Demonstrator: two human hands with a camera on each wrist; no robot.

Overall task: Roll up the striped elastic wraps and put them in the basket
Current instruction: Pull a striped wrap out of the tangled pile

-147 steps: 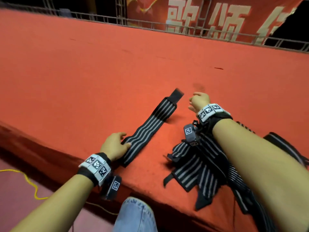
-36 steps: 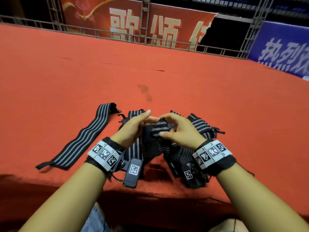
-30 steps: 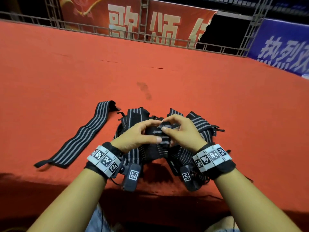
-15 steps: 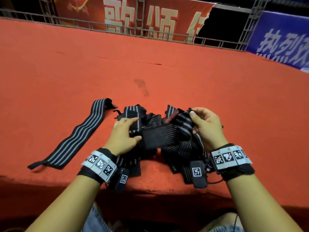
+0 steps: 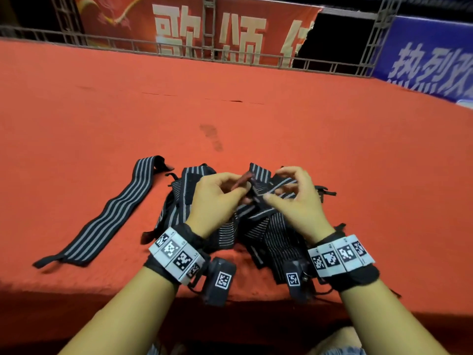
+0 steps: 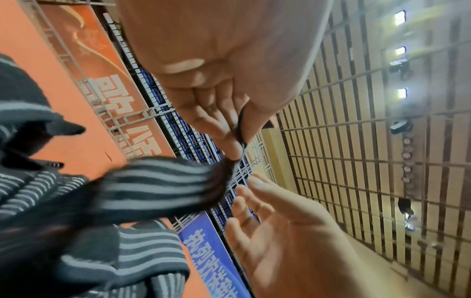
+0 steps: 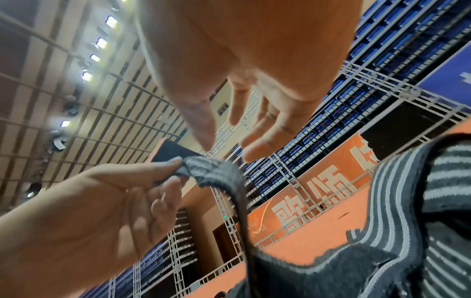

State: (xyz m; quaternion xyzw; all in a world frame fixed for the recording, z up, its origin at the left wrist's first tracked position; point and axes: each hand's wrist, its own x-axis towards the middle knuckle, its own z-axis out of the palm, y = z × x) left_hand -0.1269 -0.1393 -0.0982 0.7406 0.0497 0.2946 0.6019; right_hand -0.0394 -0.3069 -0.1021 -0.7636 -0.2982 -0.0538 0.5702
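The left hand (image 5: 217, 198) pinches the end of a striped wrap (image 6: 158, 185) between thumb and fingers, lifted over the pile of wraps (image 5: 268, 234) on the red worktop (image 5: 281, 124). The right hand (image 5: 294, 198) hovers beside it, fingers spread (holding nothing). Left of the pile, one flat wrap (image 5: 110, 216) lies stretched out.

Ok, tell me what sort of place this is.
Probably an indoor sports arena: a red-carpeted stage edged by metal truss railing, event banners behind it, and rows of blue stadium seats under a high lit ceiling.
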